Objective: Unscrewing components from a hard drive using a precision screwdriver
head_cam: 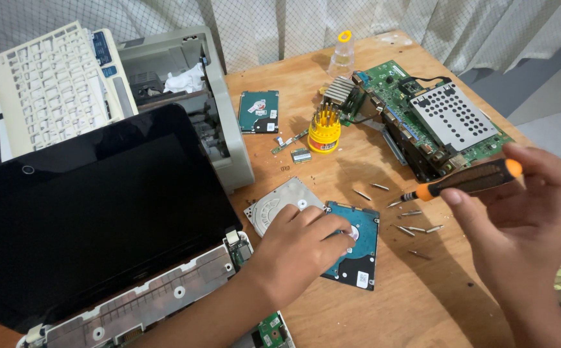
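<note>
The left hand (300, 248) lay flat, fingers spread, on the blue-green hard drive (356, 248) at lower centre of the frame, pinning it to the worktop (370, 309), seemingly so it would not slide. The right hand (519, 225) was closed around a black-and-orange screwdriver (464, 180), held level with its tip aimed left above the loose bits (412, 225). A silver drive cover (277, 203) rested just beside the drive, with the yellow bit holder (324, 132) standing farther up.

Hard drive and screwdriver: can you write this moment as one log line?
left hand: pressing hard drive | right hand: holding screwdriver above table | loose bits beside drive
</note>
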